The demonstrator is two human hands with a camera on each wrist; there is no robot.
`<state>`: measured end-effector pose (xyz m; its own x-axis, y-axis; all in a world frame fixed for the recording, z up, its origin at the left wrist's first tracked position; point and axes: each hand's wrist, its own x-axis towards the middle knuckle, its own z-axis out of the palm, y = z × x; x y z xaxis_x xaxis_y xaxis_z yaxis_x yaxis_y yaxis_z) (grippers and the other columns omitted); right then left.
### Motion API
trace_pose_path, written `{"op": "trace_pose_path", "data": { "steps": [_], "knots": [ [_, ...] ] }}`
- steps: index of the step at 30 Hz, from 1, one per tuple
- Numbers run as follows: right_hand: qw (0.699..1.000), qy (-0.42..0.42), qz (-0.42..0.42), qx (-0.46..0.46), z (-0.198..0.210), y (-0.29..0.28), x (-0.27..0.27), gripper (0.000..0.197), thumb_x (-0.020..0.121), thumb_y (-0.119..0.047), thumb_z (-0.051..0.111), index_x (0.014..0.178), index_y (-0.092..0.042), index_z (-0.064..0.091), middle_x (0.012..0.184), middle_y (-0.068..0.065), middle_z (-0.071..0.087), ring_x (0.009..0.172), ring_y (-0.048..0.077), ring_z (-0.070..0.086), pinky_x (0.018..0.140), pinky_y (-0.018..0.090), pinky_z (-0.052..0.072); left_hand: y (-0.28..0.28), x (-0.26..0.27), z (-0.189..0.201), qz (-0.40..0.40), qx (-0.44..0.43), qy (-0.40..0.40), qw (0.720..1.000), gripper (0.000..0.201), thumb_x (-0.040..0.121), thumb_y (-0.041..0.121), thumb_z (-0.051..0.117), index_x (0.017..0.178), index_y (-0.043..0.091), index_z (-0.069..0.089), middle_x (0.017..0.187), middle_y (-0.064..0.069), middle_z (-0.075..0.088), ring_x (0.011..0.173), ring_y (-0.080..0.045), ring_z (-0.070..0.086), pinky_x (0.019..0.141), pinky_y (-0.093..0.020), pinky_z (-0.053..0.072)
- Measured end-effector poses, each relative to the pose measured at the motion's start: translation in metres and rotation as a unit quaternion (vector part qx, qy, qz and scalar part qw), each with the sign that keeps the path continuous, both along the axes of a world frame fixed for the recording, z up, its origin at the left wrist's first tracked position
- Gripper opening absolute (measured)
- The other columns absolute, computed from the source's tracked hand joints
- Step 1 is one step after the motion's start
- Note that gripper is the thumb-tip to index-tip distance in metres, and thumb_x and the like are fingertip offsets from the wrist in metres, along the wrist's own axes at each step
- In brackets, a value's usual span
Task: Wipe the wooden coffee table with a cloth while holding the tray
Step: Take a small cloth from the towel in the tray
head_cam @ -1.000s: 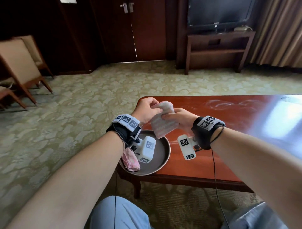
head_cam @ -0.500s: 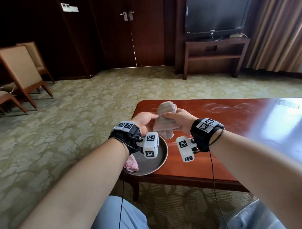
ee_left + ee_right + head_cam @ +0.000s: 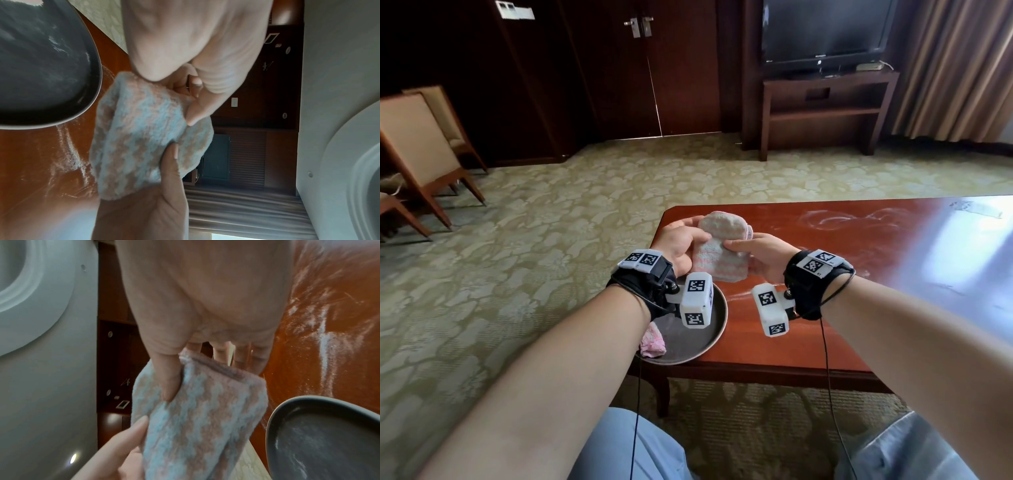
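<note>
Both hands hold a folded pink-and-blue striped cloth (image 3: pixel 719 251) upright in the air over the table's left corner. My left hand (image 3: pixel 697 238) grips its left side, thumb in front. My right hand (image 3: pixel 734 248) pinches its right side, thumb (image 3: pixel 168 379) on the face and fingers behind. In the left wrist view the cloth (image 3: pixel 144 138) hangs just past the tray's rim. The round dark grey tray (image 3: pixel 688 347) lies on the front left corner of the reddish wooden coffee table (image 3: pixel 859 291), jutting over the edge, with neither hand on it.
A crumpled pink cloth (image 3: pixel 653 341) lies in the tray's left side. White powdery smears (image 3: pixel 835 219) mark the table top, and a white streak (image 3: pixel 324 340) runs near the tray. Chairs (image 3: pixel 417 161) stand far left, and a TV stand (image 3: pixel 825 102) is at the back.
The cloth hung loosely over the tray a second ago. Both hands have since turned it upright and folded it flatter, staying over the same corner. The tray has not moved.
</note>
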<state>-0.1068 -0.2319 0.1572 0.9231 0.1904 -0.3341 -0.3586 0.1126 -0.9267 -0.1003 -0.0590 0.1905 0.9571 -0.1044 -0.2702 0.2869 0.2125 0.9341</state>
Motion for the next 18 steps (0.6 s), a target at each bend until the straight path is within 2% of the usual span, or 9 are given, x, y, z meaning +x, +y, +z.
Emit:
{"op": "trace_pose_path", "data": {
  "steps": [5,7,9,12,14,15,16,17,18],
  "knots": [
    [0.996,0.058,0.042,0.062,0.001,-0.004,-0.003,0.024,0.093,-0.019,0.062,0.116,-0.013,0.058,0.099,0.008,0.073,0.087,0.023,0.071,0.068,0.035,0.058,0.000,0.003,-0.004,0.007,-0.028,-0.024,0.999,0.044,0.078,-0.026,0.054,0.098,0.012,0.063,0.102,-0.014,0.067,0.095,-0.032,0.066,0.092,-0.056,0.053],
    [0.995,0.055,0.039,0.073,-0.001,-0.001,-0.004,0.027,0.094,-0.018,0.061,0.121,-0.012,0.056,0.100,0.008,0.074,0.089,0.024,0.072,0.070,0.038,0.059,0.001,0.004,-0.007,0.014,-0.030,-0.026,0.999,0.043,0.077,-0.025,0.058,0.098,0.012,0.062,0.105,-0.015,0.066,0.096,-0.032,0.066,0.093,-0.056,0.053],
    [0.996,0.041,0.020,0.082,-0.004,0.003,-0.002,0.038,0.093,-0.015,0.063,0.129,-0.010,0.054,0.109,0.011,0.072,0.092,0.025,0.072,0.071,0.037,0.059,0.002,0.004,-0.009,0.025,-0.029,-0.022,0.999,0.041,0.076,-0.022,0.063,0.099,0.012,0.061,0.108,-0.015,0.066,0.095,-0.031,0.066,0.091,-0.055,0.054],
    [0.994,0.016,-0.001,0.110,-0.009,0.006,0.002,0.042,0.093,-0.008,0.063,0.133,-0.007,0.053,0.118,0.015,0.069,0.096,0.027,0.071,0.071,0.037,0.059,0.005,0.005,-0.014,0.052,-0.027,-0.004,0.998,0.038,0.078,-0.014,0.070,0.103,0.012,0.058,0.102,-0.014,0.067,0.089,-0.030,0.067,0.086,-0.057,0.055],
    [0.993,0.001,-0.005,0.122,-0.011,0.007,0.002,0.041,0.093,-0.006,0.061,0.133,-0.005,0.053,0.120,0.018,0.067,0.099,0.029,0.070,0.074,0.038,0.059,0.006,0.003,-0.014,0.044,-0.010,0.028,0.999,0.037,0.080,-0.004,0.071,0.112,0.005,0.056,0.097,-0.016,0.067,0.085,-0.031,0.068,0.084,-0.062,0.054],
    [0.992,-0.008,-0.005,0.124,-0.013,0.007,0.003,0.040,0.093,-0.004,0.060,0.132,-0.005,0.053,0.120,0.018,0.067,0.100,0.030,0.069,0.075,0.039,0.059,0.007,0.003,-0.014,0.024,0.003,0.052,0.998,0.034,0.084,0.003,0.070,0.114,0.002,0.055,0.089,-0.016,0.069,0.079,-0.031,0.069,0.087,-0.065,0.051],
    [0.992,-0.014,-0.003,0.125,-0.014,0.007,0.004,0.039,0.094,-0.003,0.059,0.132,-0.004,0.053,0.119,0.019,0.066,0.100,0.031,0.069,0.076,0.040,0.059,0.007,0.000,-0.012,-0.002,0.021,0.080,0.997,0.027,0.088,0.010,0.066,0.110,0.000,0.055,0.082,-0.016,0.069,0.075,-0.031,0.069,0.092,-0.064,0.049],
    [0.993,-0.020,0.000,0.120,-0.015,0.007,0.004,0.039,0.094,-0.002,0.058,0.132,-0.003,0.053,0.121,0.020,0.065,0.102,0.032,0.068,0.077,0.040,0.059,0.008,-0.003,-0.011,-0.023,0.043,0.106,0.993,0.022,0.091,0.016,0.063,0.107,0.002,0.057,0.082,-0.016,0.069,0.079,-0.033,0.069,0.095,-0.059,0.050],
    [0.993,-0.024,0.003,0.115,-0.017,0.007,0.006,0.039,0.093,-0.002,0.059,0.132,-0.003,0.053,0.123,0.021,0.064,0.105,0.032,0.067,0.080,0.041,0.059,0.009,-0.004,-0.013,-0.038,0.060,0.124,0.990,0.021,0.092,0.019,0.062,0.107,0.004,0.060,0.089,-0.018,0.071,0.089,-0.034,0.069,0.094,-0.053,0.052]
  ]
}}
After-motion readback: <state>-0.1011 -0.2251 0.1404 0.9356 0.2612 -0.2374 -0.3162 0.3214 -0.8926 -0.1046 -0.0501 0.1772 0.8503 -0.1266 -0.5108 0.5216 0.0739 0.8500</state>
